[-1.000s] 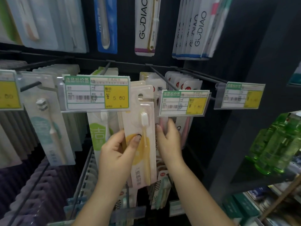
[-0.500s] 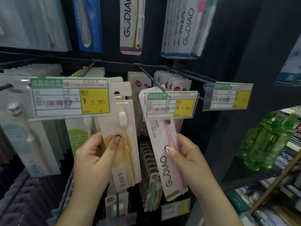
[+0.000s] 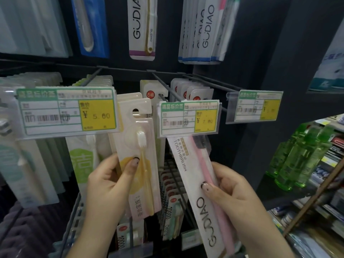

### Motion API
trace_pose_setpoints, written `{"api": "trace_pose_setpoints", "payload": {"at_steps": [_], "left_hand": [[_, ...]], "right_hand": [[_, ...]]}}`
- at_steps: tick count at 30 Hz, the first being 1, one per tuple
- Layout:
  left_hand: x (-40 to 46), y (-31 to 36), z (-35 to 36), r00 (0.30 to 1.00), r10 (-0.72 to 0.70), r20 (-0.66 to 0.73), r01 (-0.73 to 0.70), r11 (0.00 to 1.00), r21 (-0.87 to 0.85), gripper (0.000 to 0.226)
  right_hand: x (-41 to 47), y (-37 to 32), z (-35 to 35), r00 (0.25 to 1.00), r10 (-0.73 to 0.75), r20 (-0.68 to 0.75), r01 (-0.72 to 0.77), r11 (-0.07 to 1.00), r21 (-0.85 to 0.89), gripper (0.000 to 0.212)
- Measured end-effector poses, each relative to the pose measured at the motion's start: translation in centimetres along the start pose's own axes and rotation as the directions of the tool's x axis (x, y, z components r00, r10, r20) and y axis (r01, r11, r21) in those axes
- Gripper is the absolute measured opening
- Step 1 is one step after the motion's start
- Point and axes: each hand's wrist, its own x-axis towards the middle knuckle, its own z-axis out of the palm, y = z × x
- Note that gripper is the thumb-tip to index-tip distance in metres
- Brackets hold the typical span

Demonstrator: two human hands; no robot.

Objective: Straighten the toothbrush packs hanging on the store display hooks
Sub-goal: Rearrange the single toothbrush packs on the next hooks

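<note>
My left hand (image 3: pixel 109 185) grips a cream and yellow toothbrush pack (image 3: pixel 138 161), thumb across its front. That pack is upright beside the 5.00 price tag (image 3: pixel 67 113); whether its hole is on a hook I cannot tell. My right hand (image 3: pixel 232 190) holds a white GUDIAO pack with a pink toothbrush (image 3: pixel 201 185), thumb on its front. This pack hangs tilted, its bottom swung to the right, and its top is hidden behind the 7.80 price tag (image 3: pixel 189 118). More packs with red round stickers (image 3: pixel 193 90) hang behind on the hook (image 3: pixel 167 88).
Rows of other toothbrush packs (image 3: pixel 29 164) hang at left, and more GUDIAO packs (image 3: pixel 204 28) hang on the row above. A third price tag (image 3: pixel 255 107) juts out at right. Green bottles (image 3: pixel 301 155) stand on the right shelf. Lower packs (image 3: pixel 171 202) hang below my hands.
My right hand moved from behind the yellow pack to the white GUDIAO pack and now holds it tilted. My left hand kept hold of the yellow pack. The view shifted right.
</note>
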Motion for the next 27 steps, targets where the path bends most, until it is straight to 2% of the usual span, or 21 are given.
{"api": "trace_pose_setpoints", "payload": {"at_steps": [3, 7, 9, 12, 15, 17, 22, 27], "left_hand": [[-0.1, 0.0, 0.0, 1.000, -0.012, -0.012, 0.012, 1.000, 0.001, 0.018], [-0.1, 0.1, 0.1, 1.000, -0.014, -0.022, 0.013, 1.000, -0.016, 0.016], [-0.2, 0.1, 0.1, 1.000, -0.015, -0.021, 0.015, 1.000, -0.007, 0.023], [-0.2, 0.2, 0.2, 1.000, -0.011, -0.006, 0.011, 1.000, 0.007, 0.021], [-0.2, 0.2, 0.4, 1.000, -0.021, -0.004, 0.021, 1.000, 0.002, 0.017], [-0.2, 0.4, 0.6, 1.000, -0.031, -0.006, 0.031, 0.999, -0.019, 0.023], [-0.1, 0.2, 1.0, 0.999, -0.035, -0.004, 0.035, 0.999, -0.026, 0.024], [-0.2, -0.1, 1.3, 0.999, -0.053, 0.010, 0.053, 0.998, -0.023, 0.017]], "right_hand": [[-0.3, -0.2, -0.1, 0.995, 0.051, 0.083, -0.061, 0.990, 0.123, 0.048], [-0.4, -0.3, -0.4, 0.999, 0.020, 0.041, -0.020, 1.000, 0.020, 0.043], [-0.6, -0.5, -0.6, 0.998, 0.019, 0.055, -0.022, 0.999, 0.046, 0.046], [-0.8, -0.8, -0.8, 0.996, 0.031, 0.082, -0.037, 0.996, 0.084, 0.053], [-1.0, -0.9, -1.4, 1.000, 0.022, 0.022, -0.023, 0.999, 0.039, 0.051], [-1.3, -1.0, -2.0, 0.999, 0.025, -0.035, -0.024, 0.999, 0.036, 0.048], [-2.0, -1.0, -3.1, 0.984, 0.035, -0.172, -0.045, 0.998, -0.052, 0.065], [-2.5, -1.5, -3.1, 0.983, 0.020, -0.180, -0.036, 0.996, -0.083, 0.063]]}}
